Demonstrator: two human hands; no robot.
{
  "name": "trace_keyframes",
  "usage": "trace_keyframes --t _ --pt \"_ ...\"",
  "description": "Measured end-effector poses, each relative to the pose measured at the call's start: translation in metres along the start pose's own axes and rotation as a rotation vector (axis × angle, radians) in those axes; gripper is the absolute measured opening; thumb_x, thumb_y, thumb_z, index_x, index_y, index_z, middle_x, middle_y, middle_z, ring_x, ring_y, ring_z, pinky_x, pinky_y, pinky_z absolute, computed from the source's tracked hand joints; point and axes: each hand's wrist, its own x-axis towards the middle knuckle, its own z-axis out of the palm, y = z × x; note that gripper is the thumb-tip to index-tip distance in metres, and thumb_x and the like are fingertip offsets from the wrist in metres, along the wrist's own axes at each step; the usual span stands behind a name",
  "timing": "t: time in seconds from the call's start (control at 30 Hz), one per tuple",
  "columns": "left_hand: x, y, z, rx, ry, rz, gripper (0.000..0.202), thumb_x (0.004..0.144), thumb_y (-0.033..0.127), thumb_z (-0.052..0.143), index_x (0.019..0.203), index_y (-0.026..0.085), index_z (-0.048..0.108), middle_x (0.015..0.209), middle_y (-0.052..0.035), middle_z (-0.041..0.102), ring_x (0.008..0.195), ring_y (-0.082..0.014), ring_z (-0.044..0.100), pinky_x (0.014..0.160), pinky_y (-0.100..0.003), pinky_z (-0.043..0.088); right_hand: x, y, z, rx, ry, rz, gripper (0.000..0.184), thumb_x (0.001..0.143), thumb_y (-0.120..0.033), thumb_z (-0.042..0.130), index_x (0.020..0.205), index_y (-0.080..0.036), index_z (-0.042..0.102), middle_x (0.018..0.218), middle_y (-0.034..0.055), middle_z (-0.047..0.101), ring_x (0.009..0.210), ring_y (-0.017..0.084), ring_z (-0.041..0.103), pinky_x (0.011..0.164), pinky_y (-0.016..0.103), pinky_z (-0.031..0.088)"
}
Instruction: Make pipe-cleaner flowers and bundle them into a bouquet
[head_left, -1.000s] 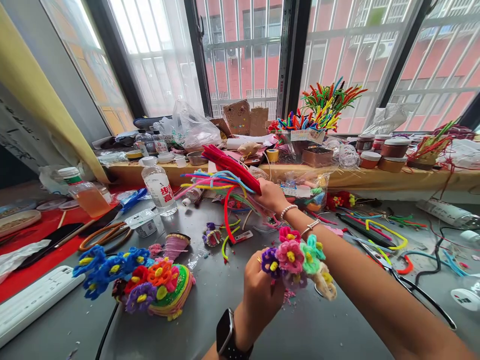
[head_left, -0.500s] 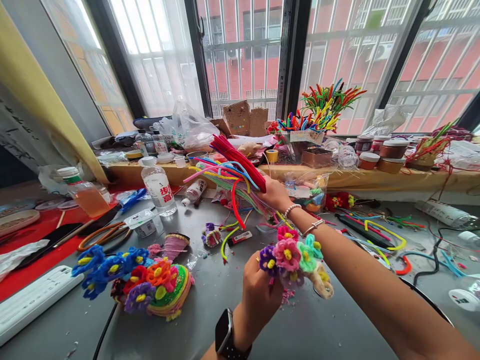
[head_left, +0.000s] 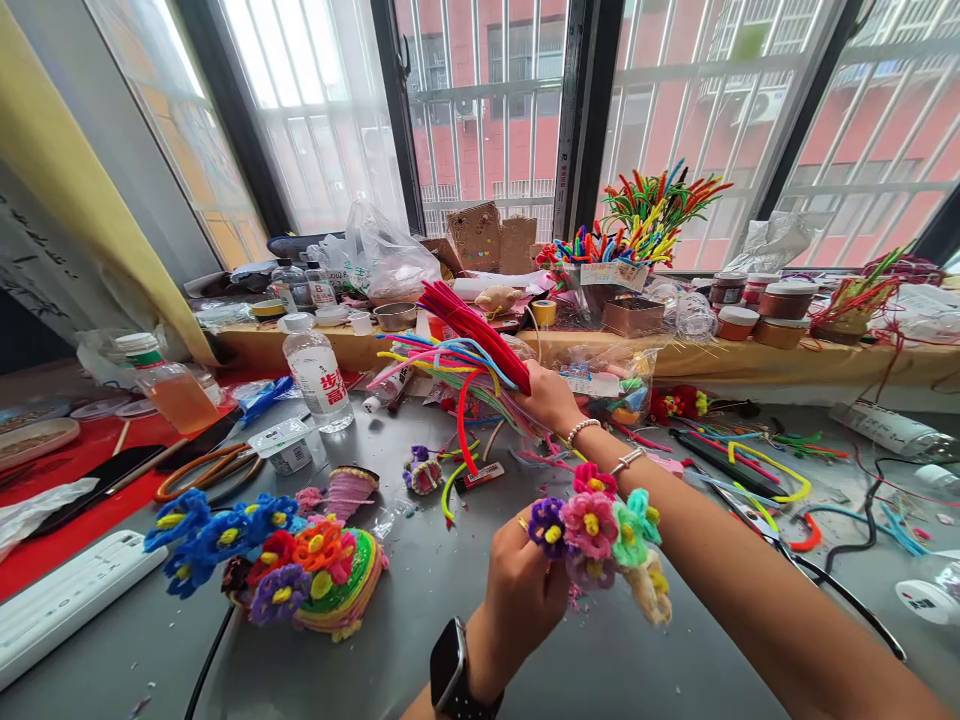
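Note:
My left hand (head_left: pixel 521 590), with a watch on its wrist, is closed around a bunch of fuzzy pipe-cleaner flowers (head_left: pixel 592 525) in purple, pink, mint and cream; their stems are hidden in the fist. Further out, my right hand (head_left: pixel 553 398) grips a thick bundle of pipe cleaners (head_left: pixel 480 335), mostly red with pastel strands below. One bent red strand hangs down from the bundle. At the left on the grey table stands a pipe-cleaner flower arrangement (head_left: pixel 277 565) with blue, red, orange and purple blooms on a green and yellow base.
A water bottle (head_left: pixel 319 375) and a bottle of orange liquid (head_left: pixel 169 385) stand at the left, near a white power strip (head_left: pixel 79 600). Scissors (head_left: pixel 757 520) and loose pipe cleaners lie under and beyond my right forearm. Paint jars (head_left: pixel 787 300) line the windowsill.
The flower bunch in my left hand has shifted slightly right. The pipe-cleaner bundle in my right hand has tilted a little, and more of the scissors shows.

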Motion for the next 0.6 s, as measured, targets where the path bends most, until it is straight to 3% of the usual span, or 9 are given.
trace_keyframes --t 0.6 --pt "-0.0002 0.0007 -0.0002 0.010 -0.012 0.019 0.016 0.064 0.005 0.039 0.056 0.018 0.043 0.047 -0.0024 0.052 0.045 -0.0122 0.047 0.041 -0.021 0.031 0.0007 0.0074 0.0024 -0.005 0.027 0.014 0.032 0.073 -0.025 0.046 0.103 -0.013 0.041 0.093 0.0106 0.061 0.083 0.022 0.058 0.065 0.026 0.039"
